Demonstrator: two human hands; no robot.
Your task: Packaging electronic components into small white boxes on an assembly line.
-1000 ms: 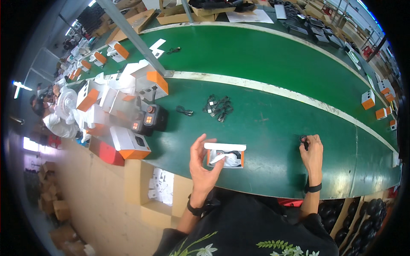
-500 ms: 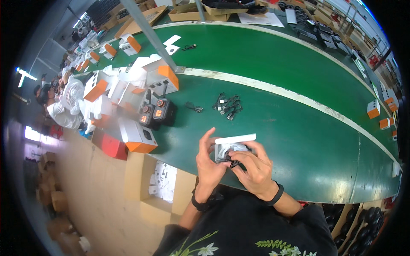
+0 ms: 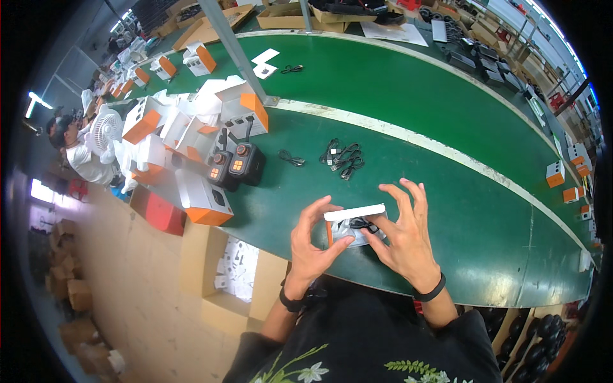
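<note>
A small white-and-orange carton (image 3: pixel 329 233) with its flap raised is in my left hand (image 3: pixel 313 246), thumb and fingers around its left side. A coiled black cable (image 3: pixel 363 224) lies in its opening, beside clear plastic wrapping. My right hand (image 3: pixel 408 246) is at the right side of the opening, index finger and thumb close to the cable, the other fingers stretched up and apart. Just beyond the carton on the green table lie several coiled black cables (image 3: pixel 342 157) and a single cable (image 3: pixel 292 158). Two black handheld radios (image 3: pixel 244 165) with orange buttons stand farther left.
Open white-and-orange boxes (image 3: pixel 203 196) crowd the table's left side, near a metal post (image 3: pixel 233 48). Below the table edge stands a brown carton (image 3: pixel 211 268) holding small white pieces. A raised pale rail (image 3: pixel 383 127) runs across the green surface. A co-worker (image 3: pixel 89 156) sits far left.
My right hand has loosened its pinch on the cable and spread its fingers up and right. The cable now sits in the carton's opening. My left hand keeps hold of the carton.
</note>
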